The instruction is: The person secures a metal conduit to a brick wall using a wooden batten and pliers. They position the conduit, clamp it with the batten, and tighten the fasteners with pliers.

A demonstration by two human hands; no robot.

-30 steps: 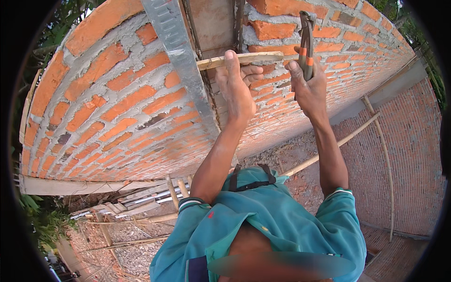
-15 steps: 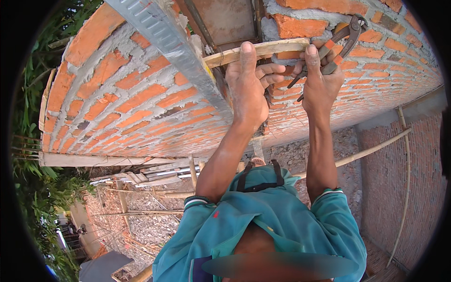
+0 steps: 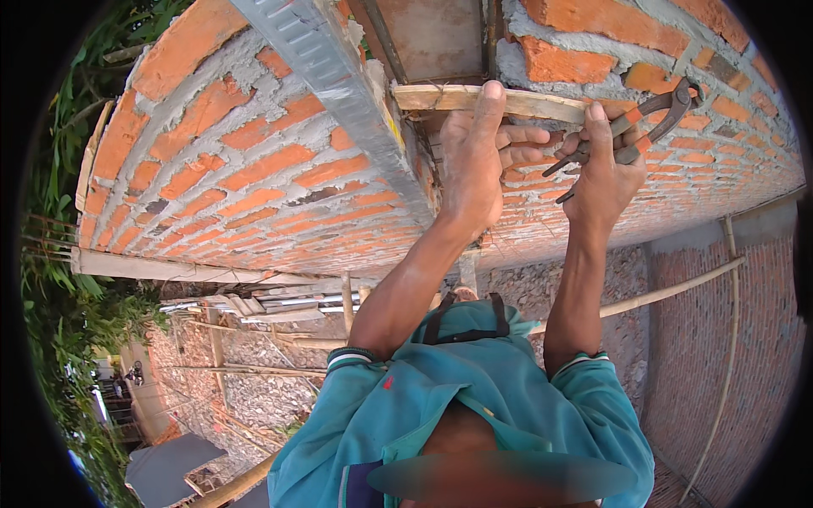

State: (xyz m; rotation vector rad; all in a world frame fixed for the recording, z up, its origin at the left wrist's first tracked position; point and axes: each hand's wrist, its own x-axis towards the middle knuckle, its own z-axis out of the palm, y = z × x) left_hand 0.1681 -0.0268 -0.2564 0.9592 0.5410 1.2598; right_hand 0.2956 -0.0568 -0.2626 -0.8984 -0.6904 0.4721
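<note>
A short wooden strip lies across the gap in the brickwork, its left end beside a ribbed metal channel. My left hand grips the strip near its middle, thumb over the face and fingers stretched to the right below it. In my right hand is a pair of pincers with orange bands on the handles; the jaws point up and right. My right thumb touches the strip's right end. The fingertips of both hands come close together under the strip, partly hidden there.
Brick wall with rough mortar spreads to both sides. Dark steel bars run in the gap above the strip. Bamboo poles cross below me on the right. Rubble ground and stacked boards show at lower left.
Hands, strip and wall all sit farther right in the picture, and the strip looks more level. My left hand stays on the strip; the pincers remain in my right hand.
</note>
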